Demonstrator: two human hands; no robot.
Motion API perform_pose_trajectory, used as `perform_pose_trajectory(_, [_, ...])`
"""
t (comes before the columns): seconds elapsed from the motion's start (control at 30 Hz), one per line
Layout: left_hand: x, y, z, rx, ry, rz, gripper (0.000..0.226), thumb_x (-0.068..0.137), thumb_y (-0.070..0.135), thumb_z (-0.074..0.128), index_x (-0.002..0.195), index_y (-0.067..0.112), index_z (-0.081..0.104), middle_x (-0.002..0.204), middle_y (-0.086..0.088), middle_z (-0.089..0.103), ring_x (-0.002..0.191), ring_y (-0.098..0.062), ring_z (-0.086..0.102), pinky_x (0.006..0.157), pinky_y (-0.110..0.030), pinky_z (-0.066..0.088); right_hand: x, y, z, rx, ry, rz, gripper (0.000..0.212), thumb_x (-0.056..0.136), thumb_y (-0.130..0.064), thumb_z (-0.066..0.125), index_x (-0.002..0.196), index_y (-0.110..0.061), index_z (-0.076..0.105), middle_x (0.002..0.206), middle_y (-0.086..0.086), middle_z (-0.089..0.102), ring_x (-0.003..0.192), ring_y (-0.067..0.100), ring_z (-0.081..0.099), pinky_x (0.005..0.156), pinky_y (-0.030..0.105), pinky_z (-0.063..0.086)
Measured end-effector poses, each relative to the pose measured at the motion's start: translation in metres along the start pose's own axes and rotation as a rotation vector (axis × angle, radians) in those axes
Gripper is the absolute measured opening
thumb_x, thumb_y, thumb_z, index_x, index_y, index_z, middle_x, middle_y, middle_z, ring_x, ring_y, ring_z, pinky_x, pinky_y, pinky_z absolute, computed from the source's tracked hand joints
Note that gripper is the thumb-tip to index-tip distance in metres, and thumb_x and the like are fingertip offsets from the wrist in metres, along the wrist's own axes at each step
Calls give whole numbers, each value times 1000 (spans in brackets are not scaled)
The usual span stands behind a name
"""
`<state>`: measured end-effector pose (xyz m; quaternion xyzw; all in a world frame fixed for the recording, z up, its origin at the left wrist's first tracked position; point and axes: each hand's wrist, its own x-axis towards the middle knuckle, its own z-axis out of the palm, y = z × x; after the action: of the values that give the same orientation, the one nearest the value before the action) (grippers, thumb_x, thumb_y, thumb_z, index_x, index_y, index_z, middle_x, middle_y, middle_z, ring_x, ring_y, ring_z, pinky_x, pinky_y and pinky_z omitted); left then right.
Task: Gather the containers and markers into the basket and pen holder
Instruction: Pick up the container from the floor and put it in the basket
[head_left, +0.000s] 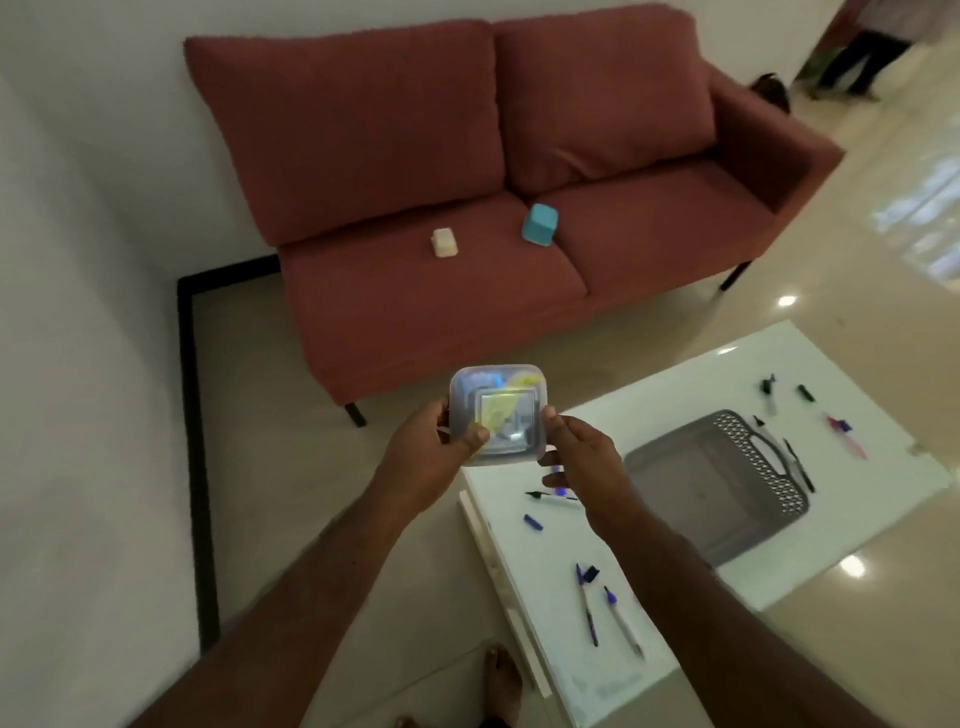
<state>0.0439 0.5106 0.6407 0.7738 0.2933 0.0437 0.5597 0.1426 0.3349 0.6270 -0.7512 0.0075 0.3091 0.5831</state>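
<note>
I hold a clear square lidded container (501, 413) with something yellow inside, in the air just beyond the white table's far-left corner. My left hand (431, 457) grips its left edge, thumb on the lid. My right hand (582, 457) pinches its right edge. A grey perforated basket (727, 478) stands empty on the table to the right. Several markers lie loose: two near the front (605, 613), one black by my right wrist (550, 496), more beyond the basket (795, 462). On the red sofa sit a teal cup-like holder (539, 223) and a small cream container (444, 243).
The white table (675, 582) fills the lower right. The red sofa (467, 291) stands ahead against the wall. A loose blue cap (533, 522) and a pink marker (849, 436) lie on the table. My bare foot (503, 680) shows below. A person's legs (852, 57) stand far right.
</note>
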Motion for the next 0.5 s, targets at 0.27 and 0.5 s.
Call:
perform_pose_trajectory(0.27, [31,75,70,406,-128,457,52,80,34,77,126,30,54,117,13,58,107,-9,57,90,-32,49,2,-32,-109,428,-96,293,94,71,-91,39,114,-13,71,113,14,67,100,32,67,79,47,58])
perform_pose_trajectory(0.5, [64,107,122,468,-155,1030,50,71,8,82,113,22,59,123,0,60,117,-23,56,90,-43,53,6,-53,-167,332,12,256,40,88,-45,65,114,-14,68,98,10,68,82,21,66,67,33,53])
